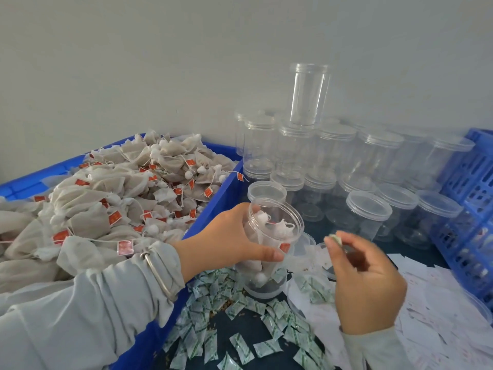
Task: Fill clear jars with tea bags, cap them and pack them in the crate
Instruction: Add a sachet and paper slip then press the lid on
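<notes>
Now my left hand [229, 236] wraps around the clear jar [269, 247], thumb across its front, over the dark table just right of the blue bin [213, 201] of tea bags [106, 209]. Its long axis stands nearly upright, mouth tipped toward me. My right hand [365, 273] hovers beside it, fingertips pinching a small sachet [335, 239].

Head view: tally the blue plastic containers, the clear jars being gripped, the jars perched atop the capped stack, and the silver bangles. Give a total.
Blue plastic containers: 2, the solid bin of tea bags and the lattice crate
Clear plastic jars gripped: 1, in the left hand
Clear jars atop the capped stack: 1
Silver metal bangles: 1
Total: 5
</notes>
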`<state>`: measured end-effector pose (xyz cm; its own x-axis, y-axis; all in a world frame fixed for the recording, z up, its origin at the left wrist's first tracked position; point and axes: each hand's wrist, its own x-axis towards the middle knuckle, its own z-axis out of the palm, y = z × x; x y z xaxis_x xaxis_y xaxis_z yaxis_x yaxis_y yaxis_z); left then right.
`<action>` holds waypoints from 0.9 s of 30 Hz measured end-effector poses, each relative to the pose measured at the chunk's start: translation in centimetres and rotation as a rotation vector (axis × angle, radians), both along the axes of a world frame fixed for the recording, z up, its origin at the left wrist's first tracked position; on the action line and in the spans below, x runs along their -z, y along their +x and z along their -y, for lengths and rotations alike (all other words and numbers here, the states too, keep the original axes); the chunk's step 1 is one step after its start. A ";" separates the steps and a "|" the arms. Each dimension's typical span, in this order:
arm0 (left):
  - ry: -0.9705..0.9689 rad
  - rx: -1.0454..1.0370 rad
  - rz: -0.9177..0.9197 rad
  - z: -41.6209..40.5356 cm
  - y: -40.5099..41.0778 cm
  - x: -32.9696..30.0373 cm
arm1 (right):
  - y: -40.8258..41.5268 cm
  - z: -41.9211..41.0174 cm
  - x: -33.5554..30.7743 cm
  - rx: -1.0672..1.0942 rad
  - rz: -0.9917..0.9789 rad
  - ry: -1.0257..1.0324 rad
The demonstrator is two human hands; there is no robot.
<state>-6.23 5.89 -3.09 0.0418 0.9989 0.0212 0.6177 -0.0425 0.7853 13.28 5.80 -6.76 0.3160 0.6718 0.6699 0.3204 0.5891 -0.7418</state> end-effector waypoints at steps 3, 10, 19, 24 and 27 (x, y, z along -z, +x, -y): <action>-0.008 0.050 -0.024 0.1 0.2 0.0 | -0.8 0.4 -2.7 -0.086 -0.102 0.048; 0.029 0.122 -0.026 0.4 0.2 0.4 | -3.0 -1.0 -3.7 -0.251 0.107 0.014; 0.083 0.068 -0.018 0.4 0.2 -0.1 | -2.3 -1.1 -4.3 -0.297 0.351 0.075; 0.034 0.036 0.035 0.2 0.2 -0.1 | 1.2 -1.5 -3.2 -0.197 0.300 -0.010; 0.033 0.000 0.095 0.2 0.1 0.0 | 4.3 -2.5 -1.3 -0.159 0.453 -0.283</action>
<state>-6.09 5.70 -3.11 0.0384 0.9976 0.0577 0.5402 -0.0693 0.8387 17.62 8.28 -5.47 -0.0815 0.8611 0.5018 0.5675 0.4540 -0.6869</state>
